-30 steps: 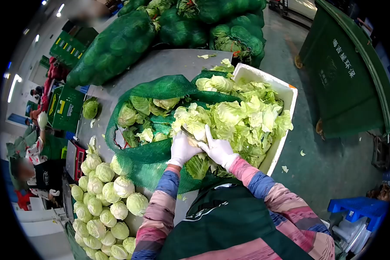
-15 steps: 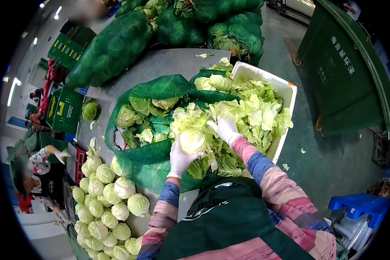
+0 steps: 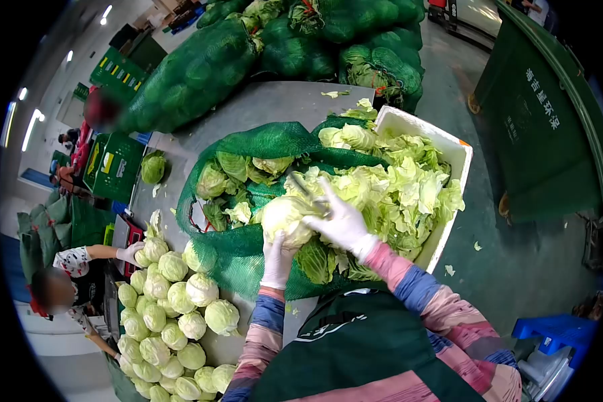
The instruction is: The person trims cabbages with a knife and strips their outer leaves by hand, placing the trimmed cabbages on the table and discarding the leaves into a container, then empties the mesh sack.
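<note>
Gloved left hand (image 3: 277,262) of mine cups a cabbage head (image 3: 283,218) from six o'clock, my right hand (image 3: 342,224) grips a knife (image 3: 299,185) at one, leaf-filled foam box (image 3: 455,161) at three.

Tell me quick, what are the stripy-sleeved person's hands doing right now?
Left hand: holding a pale cabbage head from below.
Right hand: holding a knife.

Fisheye view, black ring swallowing corners, edges bending hard. Strip lights (image 3: 32,130) burning white at far left. Desk (image 3: 288,100) evenly lit; pale leaves (image 3: 409,184) bright in middle, detail crisp. Shadow gathering inside green net (image 3: 268,137). Green bin (image 3: 543,120) at right dimmer. Blur covering person's head (image 3: 52,291) at left; reddish blurred patch (image 3: 104,109) farther back. Far-left background soft.
</note>
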`<move>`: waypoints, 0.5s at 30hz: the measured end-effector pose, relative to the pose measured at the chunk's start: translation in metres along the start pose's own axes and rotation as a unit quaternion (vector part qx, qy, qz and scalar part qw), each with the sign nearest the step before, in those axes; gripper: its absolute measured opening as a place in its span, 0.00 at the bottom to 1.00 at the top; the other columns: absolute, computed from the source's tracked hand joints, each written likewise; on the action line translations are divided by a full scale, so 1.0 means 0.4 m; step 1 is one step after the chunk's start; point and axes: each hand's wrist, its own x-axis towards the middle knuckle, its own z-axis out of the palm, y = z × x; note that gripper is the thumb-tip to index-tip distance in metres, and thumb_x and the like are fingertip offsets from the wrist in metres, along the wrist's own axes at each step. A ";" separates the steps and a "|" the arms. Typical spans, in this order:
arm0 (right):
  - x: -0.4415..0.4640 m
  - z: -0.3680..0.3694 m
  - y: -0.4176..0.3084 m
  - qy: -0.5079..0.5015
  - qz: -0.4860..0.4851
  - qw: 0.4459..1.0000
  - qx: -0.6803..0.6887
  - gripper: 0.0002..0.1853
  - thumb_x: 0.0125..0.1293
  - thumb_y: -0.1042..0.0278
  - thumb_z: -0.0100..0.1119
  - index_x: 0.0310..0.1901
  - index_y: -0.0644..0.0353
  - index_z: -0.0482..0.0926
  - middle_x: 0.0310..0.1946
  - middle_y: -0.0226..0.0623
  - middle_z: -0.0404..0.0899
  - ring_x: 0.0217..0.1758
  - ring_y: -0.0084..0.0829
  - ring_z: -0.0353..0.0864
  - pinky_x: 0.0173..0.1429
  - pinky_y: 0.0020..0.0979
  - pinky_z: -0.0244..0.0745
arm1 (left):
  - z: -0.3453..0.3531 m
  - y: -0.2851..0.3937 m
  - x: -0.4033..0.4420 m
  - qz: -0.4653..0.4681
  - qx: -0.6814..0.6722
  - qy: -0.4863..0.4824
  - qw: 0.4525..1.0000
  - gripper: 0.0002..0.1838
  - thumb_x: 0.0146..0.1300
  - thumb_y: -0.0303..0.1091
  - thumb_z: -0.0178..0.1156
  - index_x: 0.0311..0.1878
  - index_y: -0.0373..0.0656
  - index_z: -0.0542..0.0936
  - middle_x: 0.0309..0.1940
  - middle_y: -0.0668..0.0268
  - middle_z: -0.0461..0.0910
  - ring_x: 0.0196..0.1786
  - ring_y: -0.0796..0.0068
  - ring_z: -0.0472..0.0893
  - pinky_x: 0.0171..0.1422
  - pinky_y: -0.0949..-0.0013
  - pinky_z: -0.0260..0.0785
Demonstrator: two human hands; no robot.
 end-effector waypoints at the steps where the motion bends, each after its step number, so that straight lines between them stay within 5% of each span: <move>1: -0.003 0.004 -0.040 0.005 -0.067 0.997 -0.022 0.42 0.58 0.44 0.65 0.70 0.57 0.63 0.42 0.42 0.84 0.38 0.40 0.83 0.48 0.33 0.77 | 0.014 0.004 -0.002 0.030 0.095 -0.005 0.995 0.36 0.69 0.45 0.55 0.75 0.45 0.52 0.70 0.51 0.61 0.71 0.53 0.63 0.76 0.46 0.55; 2: 0.004 0.016 -0.019 0.005 -0.069 0.997 -0.023 0.42 0.58 0.44 0.65 0.70 0.57 0.63 0.42 0.42 0.84 0.38 0.40 0.83 0.48 0.33 0.77 | 0.021 0.001 -0.003 0.050 0.126 -0.006 0.991 0.37 0.68 0.47 0.56 0.74 0.45 0.54 0.68 0.53 0.63 0.69 0.52 0.66 0.73 0.46 0.59; 5: 0.039 0.016 0.044 0.005 0.023 0.993 0.112 0.13 0.63 0.62 0.65 0.39 0.66 0.82 0.30 0.33 0.77 0.32 0.28 0.75 0.40 0.28 0.73 | 0.001 -0.007 -0.010 0.006 0.010 0.005 1.000 0.41 0.64 0.54 0.59 0.73 0.45 0.55 0.67 0.54 0.65 0.66 0.50 0.70 0.68 0.46 0.66; 7: 0.052 -0.039 0.136 0.040 0.074 0.995 -0.048 0.13 0.61 0.61 0.63 0.43 0.60 0.82 0.31 0.42 0.82 0.31 0.36 0.81 0.38 0.34 0.76 | 0.011 0.007 -0.041 -0.052 -0.062 0.025 0.996 0.46 0.59 0.63 0.59 0.73 0.46 0.55 0.69 0.54 0.63 0.64 0.52 0.72 0.63 0.48 0.70; 9: 0.063 -0.106 0.246 -0.124 0.210 0.925 -0.290 0.14 0.60 0.57 0.62 0.43 0.57 0.83 0.35 0.46 0.83 0.39 0.46 0.83 0.44 0.41 0.78 | 0.002 0.010 -0.050 -0.114 -0.285 -0.073 0.949 0.48 0.58 0.67 0.57 0.73 0.47 0.56 0.69 0.54 0.63 0.64 0.54 0.71 0.61 0.53 0.69; 13: -0.002 -0.071 0.249 0.001 0.054 0.957 -0.284 0.28 0.60 0.47 0.64 0.57 0.57 0.77 0.41 0.48 0.83 0.44 0.48 0.83 0.51 0.42 0.77 | -0.016 0.012 -0.059 -0.141 -0.503 -0.145 0.841 0.46 0.60 0.70 0.49 0.73 0.46 0.59 0.66 0.52 0.66 0.58 0.55 0.73 0.55 0.59 0.70; 15: -0.003 -0.015 0.246 -0.047 0.066 0.985 -0.153 0.33 0.62 0.48 0.63 0.64 0.56 0.71 0.39 0.50 0.84 0.43 0.50 0.83 0.49 0.41 0.78 | -0.028 0.023 -0.068 -0.131 -0.560 -0.138 0.806 0.45 0.62 0.70 0.45 0.72 0.45 0.60 0.64 0.50 0.68 0.54 0.56 0.74 0.51 0.59 0.69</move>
